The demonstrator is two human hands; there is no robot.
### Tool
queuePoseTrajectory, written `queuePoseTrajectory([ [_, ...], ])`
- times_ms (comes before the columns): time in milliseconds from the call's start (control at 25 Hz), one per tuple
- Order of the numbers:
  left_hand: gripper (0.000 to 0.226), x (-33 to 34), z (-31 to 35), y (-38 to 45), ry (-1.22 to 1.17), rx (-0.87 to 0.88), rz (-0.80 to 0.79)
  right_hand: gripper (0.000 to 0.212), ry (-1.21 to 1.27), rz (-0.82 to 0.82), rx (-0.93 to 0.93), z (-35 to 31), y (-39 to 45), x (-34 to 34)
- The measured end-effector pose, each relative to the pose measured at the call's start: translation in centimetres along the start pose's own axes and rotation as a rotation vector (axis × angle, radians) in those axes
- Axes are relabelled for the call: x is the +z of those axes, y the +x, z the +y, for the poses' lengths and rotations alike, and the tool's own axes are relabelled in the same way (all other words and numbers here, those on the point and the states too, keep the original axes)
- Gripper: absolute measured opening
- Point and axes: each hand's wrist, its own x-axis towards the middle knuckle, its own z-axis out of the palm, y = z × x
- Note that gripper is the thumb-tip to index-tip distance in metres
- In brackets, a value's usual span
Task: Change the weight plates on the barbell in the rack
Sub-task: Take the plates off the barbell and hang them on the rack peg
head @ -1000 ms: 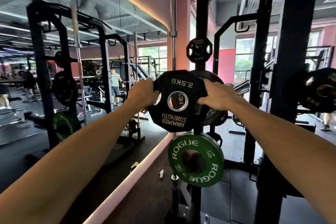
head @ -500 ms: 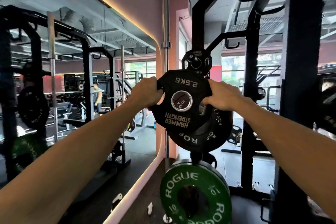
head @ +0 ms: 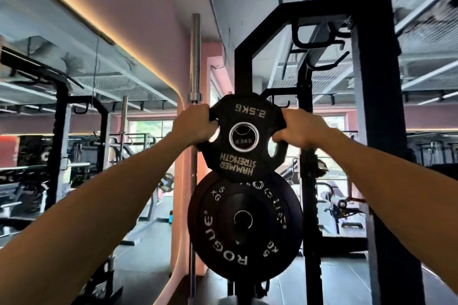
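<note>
Hands: left hand [head: 194, 123] and right hand [head: 301, 129] both curl tight around the 2.5kg plate [head: 244, 156] edges. Plate's upside down, overlapping the 5kg Rogue plate [head: 245, 225] just below.

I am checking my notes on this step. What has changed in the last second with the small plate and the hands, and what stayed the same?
The 2.5 kg plate has gone up: a second ago it was level with the black 5 kg Rogue plate, now it is above it, in front of the rack upright. Another 2.5 kg marking now shows through its hole. The left hand and right hand still grip its sides.
</note>
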Motion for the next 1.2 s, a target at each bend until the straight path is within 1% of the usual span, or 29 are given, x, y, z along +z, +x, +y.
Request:
queuePoseTrajectory([
  [80, 0.022, 1.4, -0.6, 2.7, -0.019, 0.028, 0.027, 0.035, -0.014, 0.009, 0.013, 0.7, 2.4, 0.3],
  [240, 0.024, 3.5, -1.8, 7.3, -0.011, 0.058, 0.057, 0.044, -0.01, 0.029, 0.02, 1.5, 6.7, 1.3],
  [480, 0.03, 7.2, -4.3, 13.7, -0.009, 0.068, 0.048, 0.045, -0.003, 0.02, 0.059, 2.4, 12.9, 3.5],
  [600, 0.029, 9.1, -5.8, 16.2, -0.033, 0.072, 0.06, 0.038, 0.011, 0.044, 0.048, 2.8, 15.8, 5.2],
  [720, 0.032, 11.7, -6.4, 17.8, -0.024, 0.093, 0.042, 0.029, 0.039, 0.03, 0.056, 3.7, 18.0, 7.0],
  [760, 0.033, 12.7, -6.5, 18.1, -0.044, 0.111, 0.038, 0.029, 0.023, 0.04, 0.068, 4.2, 18.7, 7.8],
  [840, 0.03, 14.7, -6.8, 18.2, -0.1, 0.178, 0.052, 0.04, -0.05, 0.074, 0.095, 5.1, 19.7, 9.4],
  [920, 0.024, 16.9, -7.8, 18.5, -0.091, 0.23, 0.095, 0.049, -0.089, 0.086, 0.104, 6.0, 20.8, 11.2],
  [1000, 0.028, 19.3, -8.9, 19.4, -0.001, 0.285, 0.125, 0.048, -0.13, 0.076, 0.116, 6.9, 22.0, 13.2],
  [1120, 0.039, 22.6, -10.1, 21.3, 0.062, 0.302, 0.148, 0.047, -0.188, 0.083, 0.127, 7.9, 23.6, 15.3],
  [1200, 0.035, 24.3, -10.3, 22.1, 0.052, 0.273, 0.153, 0.048, -0.197, 0.071, 0.125, 8.7, 24.6, 16.4],
])
